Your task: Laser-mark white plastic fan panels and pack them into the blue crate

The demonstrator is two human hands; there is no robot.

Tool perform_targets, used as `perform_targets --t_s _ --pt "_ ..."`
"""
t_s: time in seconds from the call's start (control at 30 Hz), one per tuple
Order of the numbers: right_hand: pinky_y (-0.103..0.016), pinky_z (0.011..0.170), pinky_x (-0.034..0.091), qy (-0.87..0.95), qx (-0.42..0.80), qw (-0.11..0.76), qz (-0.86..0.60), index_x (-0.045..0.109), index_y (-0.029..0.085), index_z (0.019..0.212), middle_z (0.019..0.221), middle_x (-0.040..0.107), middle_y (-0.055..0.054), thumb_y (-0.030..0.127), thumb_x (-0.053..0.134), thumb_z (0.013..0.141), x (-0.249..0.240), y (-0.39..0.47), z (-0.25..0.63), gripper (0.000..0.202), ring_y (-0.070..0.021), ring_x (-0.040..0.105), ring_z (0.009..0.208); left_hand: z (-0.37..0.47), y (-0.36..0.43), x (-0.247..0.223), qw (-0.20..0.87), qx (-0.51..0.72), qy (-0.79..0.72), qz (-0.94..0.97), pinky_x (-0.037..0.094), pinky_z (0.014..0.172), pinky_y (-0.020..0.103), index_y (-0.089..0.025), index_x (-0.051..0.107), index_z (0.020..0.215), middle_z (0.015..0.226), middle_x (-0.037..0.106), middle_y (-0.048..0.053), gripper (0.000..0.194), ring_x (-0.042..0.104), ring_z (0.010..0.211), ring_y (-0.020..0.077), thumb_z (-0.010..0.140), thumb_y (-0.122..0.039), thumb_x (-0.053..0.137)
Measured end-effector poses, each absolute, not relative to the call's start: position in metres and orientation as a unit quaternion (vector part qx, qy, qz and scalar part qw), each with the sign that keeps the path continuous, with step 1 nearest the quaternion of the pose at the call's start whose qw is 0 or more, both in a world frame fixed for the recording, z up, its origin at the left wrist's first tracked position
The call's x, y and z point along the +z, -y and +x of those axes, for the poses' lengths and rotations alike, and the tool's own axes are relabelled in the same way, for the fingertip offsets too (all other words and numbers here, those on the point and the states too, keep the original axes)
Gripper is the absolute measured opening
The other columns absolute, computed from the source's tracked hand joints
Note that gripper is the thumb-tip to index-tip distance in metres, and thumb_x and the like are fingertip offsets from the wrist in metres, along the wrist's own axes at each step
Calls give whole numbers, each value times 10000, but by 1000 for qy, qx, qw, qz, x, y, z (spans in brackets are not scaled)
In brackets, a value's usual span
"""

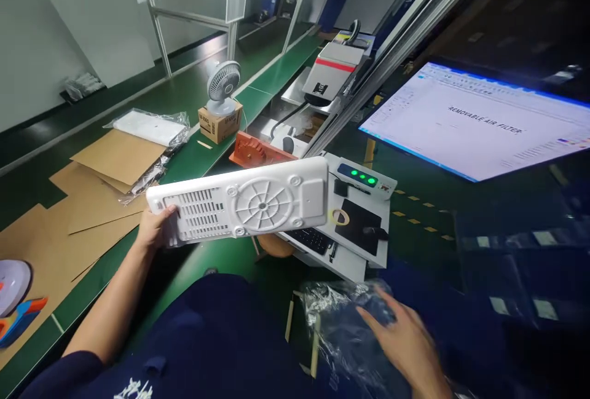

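My left hand [159, 227] grips the left end of a long white plastic panel [308, 199], its thumb on the face. Slotted vents and a round spoked grille show on the panel, which is held up at a slight tilt. Lower right, my right hand [405, 337] has thumb and forefinger spread apart beside a crumpled clear plastic bag [341, 325]. Whether the fingertips still touch the bag cannot be made out.
On the green bench lie cardboard sheets [120, 156], a bagged white panel [147, 128] and a tape dispenser [21, 319]. A fan [224, 86] stands on a small box [220, 125]. Ahead are an orange fixture [258, 152], a keyboard [311, 240] and a monitor [479, 122].
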State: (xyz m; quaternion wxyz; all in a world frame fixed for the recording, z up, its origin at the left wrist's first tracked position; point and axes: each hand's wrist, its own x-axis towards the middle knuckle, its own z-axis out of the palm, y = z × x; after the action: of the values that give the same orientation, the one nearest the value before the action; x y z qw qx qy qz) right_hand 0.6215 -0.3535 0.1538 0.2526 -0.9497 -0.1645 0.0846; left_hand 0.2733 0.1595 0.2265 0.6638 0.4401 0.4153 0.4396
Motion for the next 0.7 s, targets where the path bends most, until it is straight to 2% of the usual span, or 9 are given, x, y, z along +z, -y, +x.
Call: perform_targets --t_s 0.1,0.2,0.23,0.33,0.4,0.5,0.57,0.63,0.7 --pt "-551 1022 611 251 232 406 -847 801 210 1267 1227 818 -181 744 722 801 161 270 602 713 -382 760 1175 332 -128 229 700 428 -395 414 700 808 383 -97 794 1061 1022 861 147 793 815 842 287 450 -475 1130" --pt "-512 972 630 296 325 493 -751 779 200 1285 1214 824 -155 732 783 842 170 204 578 692 -305 768 965 389 -93 227 746 396 -350 405 702 865 431 -93 795 1095 1052 859 165 767 822 887 314 524 -494 1112" --pt "-498 969 634 296 343 531 -716 765 209 1304 1201 825 -146 740 812 832 171 190 571 712 -293 762 949 405 -81 226 760 384 -332 405 700 885 447 -96 794 1121 1075 858 170 754 824 909 323 559 -493 1101" --pt "-485 1088 595 265 335 667 -610 721 248 1347 1174 817 -114 772 869 779 168 168 564 787 -309 743 1136 443 -45 223 785 361 -282 416 686 937 455 -116 788 1171 1160 849 171 718 823 985 327 631 -491 1076" --pt "-487 1062 607 203 320 724 -577 724 241 1300 1117 810 -113 841 835 749 160 169 570 823 -329 738 1162 459 -27 219 791 349 -250 436 672 961 441 -129 789 1172 1172 846 161 733 818 1018 320 611 -492 1089" --pt "-494 868 654 100 321 705 -625 743 229 1047 911 785 -117 937 724 708 138 186 584 785 -362 762 988 471 -11 209 796 283 -205 495 645 1011 461 -121 792 1163 1123 844 168 766 810 1062 339 584 -514 1105" --pt "-520 857 657 73 305 679 -664 716 249 958 871 778 -120 924 669 715 122 204 592 720 -386 767 975 473 -8 203 786 221 -195 544 630 1030 499 -114 771 1223 1132 834 189 799 799 1107 368 618 -525 1094" --pt "-555 987 640 75 237 680 -690 708 266 1092 1051 811 -130 844 649 776 109 224 599 662 -402 758 1137 472 -9 203 741 210 -214 601 614 1054 529 -152 697 1382 1251 801 211 888 767 1211 388 669 -522 1076" --pt "-584 1138 571 95 141 663 -729 658 299 1309 1303 784 -127 753 633 862 101 245 609 638 -409 678 1356 471 -9 213 652 261 -221 677 576 1119 557 -230 571 1547 1452 710 231 993 682 1385 400 726 -514 1051"
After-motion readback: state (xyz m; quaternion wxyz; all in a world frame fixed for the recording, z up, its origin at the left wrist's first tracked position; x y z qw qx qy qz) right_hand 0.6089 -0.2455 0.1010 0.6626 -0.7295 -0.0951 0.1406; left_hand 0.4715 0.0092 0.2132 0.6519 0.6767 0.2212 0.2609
